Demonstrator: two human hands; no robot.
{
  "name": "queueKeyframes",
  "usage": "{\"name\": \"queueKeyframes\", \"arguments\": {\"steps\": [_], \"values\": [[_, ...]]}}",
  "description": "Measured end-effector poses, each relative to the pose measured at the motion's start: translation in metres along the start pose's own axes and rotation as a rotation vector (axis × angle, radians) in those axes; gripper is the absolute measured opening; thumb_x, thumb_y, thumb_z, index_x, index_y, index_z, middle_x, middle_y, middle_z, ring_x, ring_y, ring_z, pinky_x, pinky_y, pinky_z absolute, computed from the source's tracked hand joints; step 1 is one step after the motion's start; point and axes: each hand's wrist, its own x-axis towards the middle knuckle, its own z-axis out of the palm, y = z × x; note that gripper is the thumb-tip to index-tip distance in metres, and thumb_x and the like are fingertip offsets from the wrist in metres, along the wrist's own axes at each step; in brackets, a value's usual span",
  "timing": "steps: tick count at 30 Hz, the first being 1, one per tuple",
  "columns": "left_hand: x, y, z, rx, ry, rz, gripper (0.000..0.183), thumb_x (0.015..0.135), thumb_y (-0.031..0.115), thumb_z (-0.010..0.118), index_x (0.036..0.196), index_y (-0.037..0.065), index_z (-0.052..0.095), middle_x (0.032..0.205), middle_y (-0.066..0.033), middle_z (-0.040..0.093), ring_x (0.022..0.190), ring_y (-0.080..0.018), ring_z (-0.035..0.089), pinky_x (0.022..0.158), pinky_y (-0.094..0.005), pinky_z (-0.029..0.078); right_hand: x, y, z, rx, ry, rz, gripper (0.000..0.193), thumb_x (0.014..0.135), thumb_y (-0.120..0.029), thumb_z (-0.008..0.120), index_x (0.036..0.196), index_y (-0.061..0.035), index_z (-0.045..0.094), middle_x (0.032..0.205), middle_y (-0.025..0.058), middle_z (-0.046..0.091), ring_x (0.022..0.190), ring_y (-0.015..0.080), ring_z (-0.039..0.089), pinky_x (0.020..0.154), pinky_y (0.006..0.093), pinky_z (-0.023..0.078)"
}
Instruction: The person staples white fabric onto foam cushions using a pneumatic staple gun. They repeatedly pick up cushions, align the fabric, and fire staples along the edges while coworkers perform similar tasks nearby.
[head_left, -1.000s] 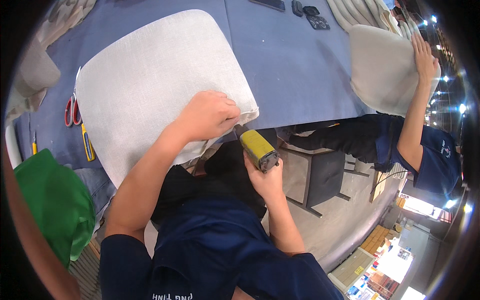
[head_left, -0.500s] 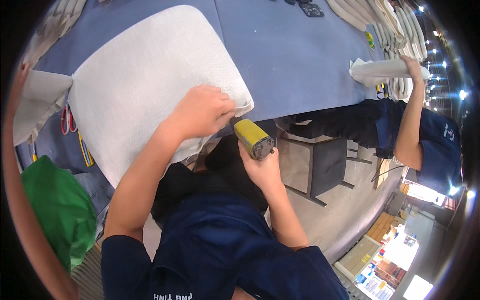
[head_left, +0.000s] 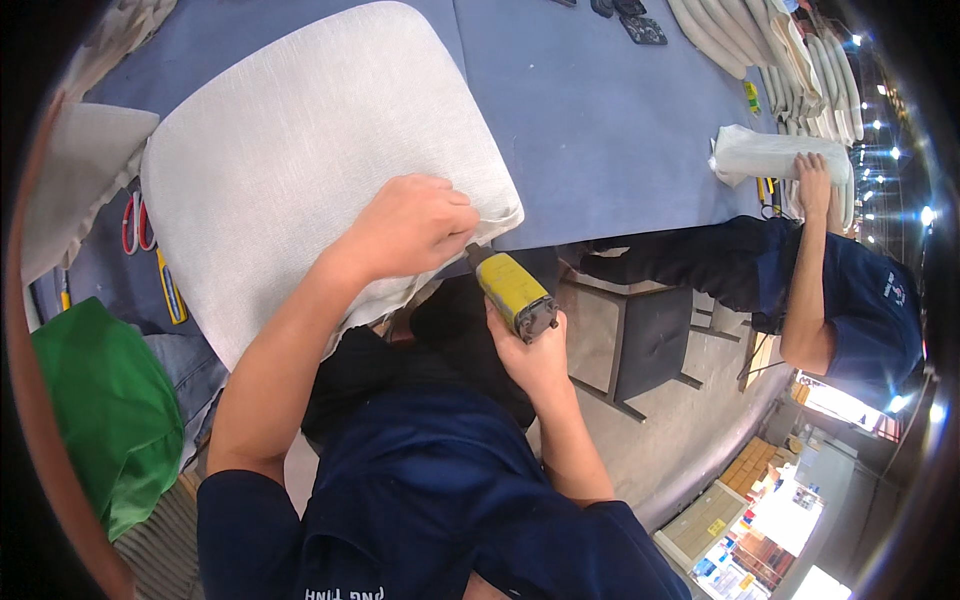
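Observation:
A large pale, fabric-covered seat pad point(head_left: 310, 140) lies on the blue-grey table in front of me, its near edge overhanging. My left hand point(head_left: 420, 225) is closed on the fabric at the pad's near right edge, with the fingers curled under. In my right hand point(head_left: 530, 350) is a yellow and black staple gun point(head_left: 512, 290), gripped from below. Its nose points at the pad's edge, just beside my left fingers. Whether the nose touches the fabric I cannot tell.
Red-handled scissors point(head_left: 138, 222) and a yellow tool point(head_left: 171, 288) lie left of the pad. A person in green point(head_left: 105, 410) is close at left. At right, another person holds a pale pad point(head_left: 765, 152). A dark chair point(head_left: 652, 345) stands on the floor.
The view has shifted slightly. My hands keep their hold, with the staple gun's nose still by the pad's edge. The person at right has moved their hand lower on their pad.

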Motion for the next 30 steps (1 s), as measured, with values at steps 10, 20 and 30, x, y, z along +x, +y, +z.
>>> {"name": "queueKeyframes", "arguments": {"steps": [10,20,30], "values": [[0.002,0.006,-0.017,0.050,-0.075,0.089,0.022,0.091,0.017,0.077,0.076,0.009,0.062,0.076,-0.0071,0.064,0.082,-0.0317,0.066,0.075,-0.0467,0.053,0.002,-0.002,0.003,-0.002,-0.019,0.033,0.023,0.100,-0.008,0.080,0.120,0.0040,0.081,0.107,0.0183,0.086,0.096,0.0304,0.086,0.087,0.0388,0.064],[0.001,-0.003,-0.004,-0.014,-0.055,0.056,0.023,0.091,0.017,0.078,0.077,0.010,0.061,0.076,-0.0065,0.064,0.083,-0.0313,0.066,0.076,-0.0467,0.053,0.007,-0.003,0.013,-0.045,-0.048,0.030,0.023,0.100,-0.006,0.080,0.121,0.0034,0.081,0.108,0.0190,0.086,0.100,0.0322,0.086,0.088,0.0396,0.064],[-0.002,-0.001,-0.011,-0.032,-0.018,0.012,0.025,0.095,0.020,0.078,0.077,0.010,0.063,0.076,-0.0070,0.064,0.082,-0.0313,0.066,0.077,-0.0470,0.053,-0.006,-0.007,0.010,0.057,-0.039,0.007,0.019,0.098,-0.006,0.081,0.115,0.0041,0.080,0.102,0.0183,0.085,0.093,0.0317,0.084,0.083,0.0406,0.063]]}}
